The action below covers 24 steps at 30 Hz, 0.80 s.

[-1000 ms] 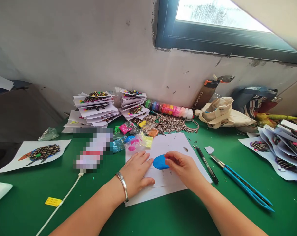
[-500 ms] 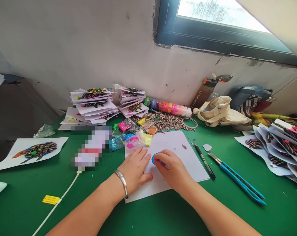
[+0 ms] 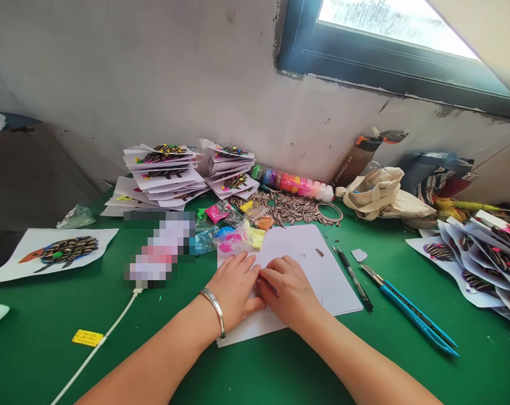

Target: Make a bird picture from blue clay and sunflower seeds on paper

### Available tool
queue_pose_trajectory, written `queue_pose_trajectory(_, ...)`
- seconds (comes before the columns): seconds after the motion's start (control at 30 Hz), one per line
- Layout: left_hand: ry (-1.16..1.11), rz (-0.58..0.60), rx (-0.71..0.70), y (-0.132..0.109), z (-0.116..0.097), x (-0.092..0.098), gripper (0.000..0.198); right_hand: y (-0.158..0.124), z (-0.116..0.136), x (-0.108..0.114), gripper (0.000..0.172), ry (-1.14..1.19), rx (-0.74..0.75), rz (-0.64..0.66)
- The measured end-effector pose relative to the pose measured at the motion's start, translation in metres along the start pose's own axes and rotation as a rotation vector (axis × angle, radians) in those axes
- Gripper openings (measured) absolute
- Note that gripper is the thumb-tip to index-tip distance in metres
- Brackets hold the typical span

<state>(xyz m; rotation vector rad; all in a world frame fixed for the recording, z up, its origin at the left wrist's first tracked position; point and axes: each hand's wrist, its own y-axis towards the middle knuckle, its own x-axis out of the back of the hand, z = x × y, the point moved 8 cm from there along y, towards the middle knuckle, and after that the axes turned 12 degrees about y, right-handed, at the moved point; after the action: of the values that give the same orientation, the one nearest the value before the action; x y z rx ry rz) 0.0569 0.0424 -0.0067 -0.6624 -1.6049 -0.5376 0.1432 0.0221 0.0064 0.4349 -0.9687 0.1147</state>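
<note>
My left hand [image 3: 237, 288] lies flat with its fingers stretched out on the white paper [image 3: 322, 281], near the left edge of the sheets. A silver bangle circles that wrist. My right hand [image 3: 286, 289] rests beside it on the paper, fingers curled and pressed down, their tips close to the left fingers. The blue modelling clay seen in these fingers a moment ago is now hidden beneath them. A loose sunflower seed [image 3: 319, 252] lies on the paper. Just beyond my hands, small bags of coloured clay [image 3: 233, 241] overlap the paper's top edge.
Right of the paper lie a black pen [image 3: 355, 280] and a blue utility knife [image 3: 415, 315]. Sunflower seeds [image 3: 294, 208] are heaped behind. Stacked seed pictures [image 3: 166, 183] stand back left. One turtle-like seed picture [image 3: 69, 253] lies left, near a white cable [image 3: 122, 315].
My right fingers have closed down over the blue clay, which showed before and is now covered. My left hand stays flat on the paper. The view has shifted slightly.
</note>
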Motion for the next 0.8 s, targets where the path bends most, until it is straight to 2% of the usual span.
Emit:
queue_pose_trajectory(0.13,-0.028,0.001,-0.004,-0.001,0.000,0.002,0.055,-0.006,0.007,0.002,0.021,0.039,0.018,0.048)
queue_pose_trajectory(0.33,-0.041,-0.005,-0.004,-0.002,0.002,-0.006,0.062,-0.014,-0.005,0.014,0.036,0.129,-0.003,0.038)
queue_pose_trajectory(0.5,-0.034,-0.045,0.000,-0.002,0.004,-0.009,0.060,-0.017,-0.004,0.014,0.032,0.092,0.028,0.036)
queue_pose_trajectory(0.8,-0.011,-0.027,-0.006,-0.002,0.001,-0.004,0.054,-0.019,0.014,0.005,0.022,0.030,0.097,0.034)
